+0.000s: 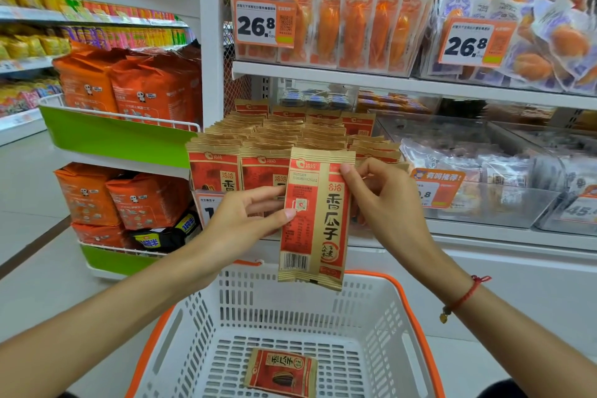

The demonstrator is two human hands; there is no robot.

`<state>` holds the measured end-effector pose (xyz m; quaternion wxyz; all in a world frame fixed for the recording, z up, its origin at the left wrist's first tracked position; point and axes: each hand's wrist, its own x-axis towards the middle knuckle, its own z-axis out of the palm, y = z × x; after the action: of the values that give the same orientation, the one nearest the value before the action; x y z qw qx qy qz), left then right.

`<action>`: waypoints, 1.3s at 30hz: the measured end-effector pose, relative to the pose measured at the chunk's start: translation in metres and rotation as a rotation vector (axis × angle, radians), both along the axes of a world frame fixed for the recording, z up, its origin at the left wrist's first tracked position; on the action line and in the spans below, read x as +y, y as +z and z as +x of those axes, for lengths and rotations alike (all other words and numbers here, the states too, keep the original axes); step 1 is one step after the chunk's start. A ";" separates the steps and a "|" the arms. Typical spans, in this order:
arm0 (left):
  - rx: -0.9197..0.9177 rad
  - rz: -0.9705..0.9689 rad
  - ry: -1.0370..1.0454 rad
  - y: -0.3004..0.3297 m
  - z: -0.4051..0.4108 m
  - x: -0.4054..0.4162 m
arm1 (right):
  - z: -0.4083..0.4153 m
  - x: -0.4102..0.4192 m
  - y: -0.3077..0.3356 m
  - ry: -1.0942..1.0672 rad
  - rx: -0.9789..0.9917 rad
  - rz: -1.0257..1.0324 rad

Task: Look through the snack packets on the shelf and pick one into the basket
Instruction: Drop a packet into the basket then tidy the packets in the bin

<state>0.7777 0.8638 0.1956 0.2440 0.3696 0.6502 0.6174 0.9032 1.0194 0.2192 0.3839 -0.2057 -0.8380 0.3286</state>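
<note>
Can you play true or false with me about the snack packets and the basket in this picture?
1. Both hands hold one packet. True: the left hand and the right hand pinch the red and tan packet between them.
2. The basket is empty. False: one packet already lies flat on the bottom of the white basket.
3. The held packet hangs above the basket. True.
4. The basket has a blue rim. False: its rim is orange.
5. The price tag on the upper shelf reads 26.8. True.
6. The right wrist is bare. False: it wears a red string bracelet.
</note>
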 end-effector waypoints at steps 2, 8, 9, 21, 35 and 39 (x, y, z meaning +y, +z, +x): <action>-0.009 0.010 0.029 0.000 0.001 0.001 | -0.001 -0.003 -0.001 0.001 -0.050 0.019; -0.051 0.141 0.121 0.004 0.000 0.000 | 0.000 -0.013 -0.002 0.145 -0.201 0.077; -0.069 0.160 0.134 0.004 -0.001 0.000 | 0.000 -0.014 -0.002 0.191 -0.204 0.053; -0.149 0.238 0.153 0.010 0.000 -0.001 | -0.002 -0.016 -0.010 0.227 -0.014 0.096; 0.065 0.079 0.067 0.011 0.019 -0.005 | -0.003 -0.012 -0.006 0.434 -0.180 -0.118; 0.064 0.102 0.034 0.017 0.014 -0.004 | 0.008 0.005 0.009 0.677 -0.241 -0.611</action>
<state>0.7913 0.8600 0.2124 0.1935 0.3902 0.6312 0.6418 0.9115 1.0244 0.2282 0.0771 -0.0612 -0.7615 0.6406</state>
